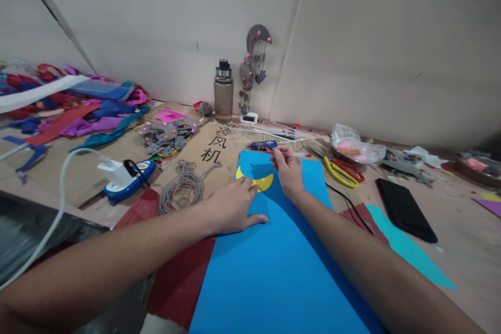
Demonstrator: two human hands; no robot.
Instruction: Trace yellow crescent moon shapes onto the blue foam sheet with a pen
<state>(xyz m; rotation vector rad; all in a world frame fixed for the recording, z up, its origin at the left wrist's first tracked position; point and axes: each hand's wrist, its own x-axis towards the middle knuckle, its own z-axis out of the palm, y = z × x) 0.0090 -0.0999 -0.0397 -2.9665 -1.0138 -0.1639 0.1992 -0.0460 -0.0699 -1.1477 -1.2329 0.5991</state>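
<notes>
A long blue sheet (254,282) lies in front of me, its near end reaching the bottom of the view. On its far part rests a yellow crescent cutout (266,182). My left hand (235,206) lies spread on the sheet, fingertips pressing on the crescent's left side and thumb stretched to the right. Just right of the crescent, my right hand (287,169) pinches a slim pen (295,154) with a reddish tip pointing left. The pen's middle is hidden by my fingers.
Coiled grey cord (182,185) and a blue power strip (133,180) lie left. Yellow-and-red-handled scissors (340,172) and a black phone (405,209) are right. A bottle (223,94) stands behind, near a hanging grey felt ornament (250,62). Colourful fabric scraps (94,120) cover the far left.
</notes>
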